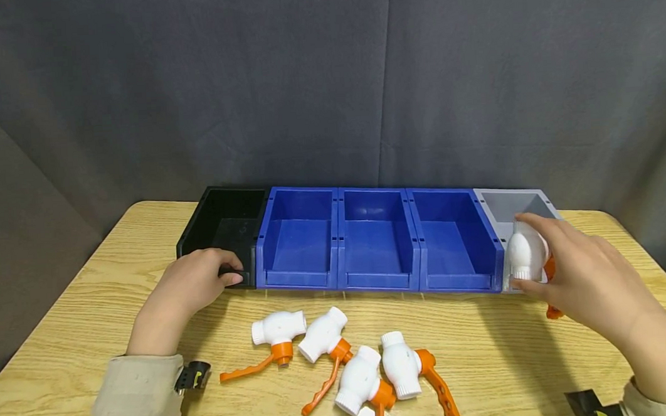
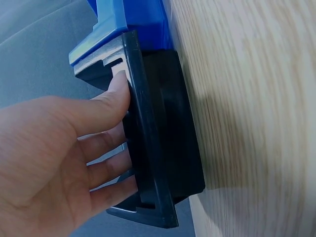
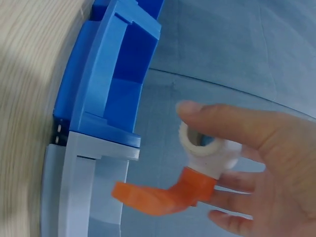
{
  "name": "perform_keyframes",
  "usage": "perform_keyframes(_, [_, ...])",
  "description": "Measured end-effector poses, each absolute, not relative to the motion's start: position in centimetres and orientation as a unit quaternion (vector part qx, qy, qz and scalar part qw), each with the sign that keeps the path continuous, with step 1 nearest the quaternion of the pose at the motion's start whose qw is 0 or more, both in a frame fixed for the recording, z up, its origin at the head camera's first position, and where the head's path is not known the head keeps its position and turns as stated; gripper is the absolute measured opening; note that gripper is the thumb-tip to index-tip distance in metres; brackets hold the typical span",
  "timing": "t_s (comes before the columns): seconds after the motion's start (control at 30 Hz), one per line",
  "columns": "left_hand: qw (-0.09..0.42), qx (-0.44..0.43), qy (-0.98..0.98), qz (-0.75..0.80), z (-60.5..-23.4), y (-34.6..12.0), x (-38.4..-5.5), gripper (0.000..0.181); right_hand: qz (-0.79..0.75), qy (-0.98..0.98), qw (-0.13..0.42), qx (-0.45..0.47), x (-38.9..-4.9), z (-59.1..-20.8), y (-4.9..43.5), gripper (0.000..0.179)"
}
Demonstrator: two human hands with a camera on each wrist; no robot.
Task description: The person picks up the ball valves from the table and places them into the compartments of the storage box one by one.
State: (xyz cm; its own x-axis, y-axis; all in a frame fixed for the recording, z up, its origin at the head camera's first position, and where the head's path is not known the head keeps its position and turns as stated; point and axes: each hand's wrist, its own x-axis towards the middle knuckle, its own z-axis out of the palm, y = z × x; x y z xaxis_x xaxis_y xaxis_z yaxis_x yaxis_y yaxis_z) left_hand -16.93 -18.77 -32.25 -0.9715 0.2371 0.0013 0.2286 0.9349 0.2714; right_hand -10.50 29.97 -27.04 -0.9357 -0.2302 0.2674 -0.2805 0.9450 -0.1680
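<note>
My right hand (image 1: pixel 587 273) holds a white ball valve (image 1: pixel 524 254) at the front of the grey bin (image 1: pixel 516 197), the rightmost in the row. In the right wrist view the valve's orange lever handle (image 3: pixel 153 197) points out from below the hand, and the thumb lies by the open pipe end. At the far left, my left hand (image 1: pixel 192 284) grips the front rim of the black bin (image 1: pixel 219 195). The left wrist view shows the thumb (image 2: pixel 118 89) on the lip and the other fingers reaching over it.
Three blue bins (image 1: pixel 379 281) stand between the black and grey ones. Several more white valves (image 1: pixel 279 327) with orange handles lie on the wooden table (image 1: pixel 90 321) in front of the row. A dark grey curtain (image 1: pixel 326 82) hangs behind.
</note>
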Motion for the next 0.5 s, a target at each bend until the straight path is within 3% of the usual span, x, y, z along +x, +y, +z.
perform_keyframes(0.5, [0.022, 0.116, 0.983, 0.137, -32.3, -18.9, -17.0, 0.017, 0.107, -0.960, 0.228, 0.126, -11.7, -27.9, 30.9, 0.093])
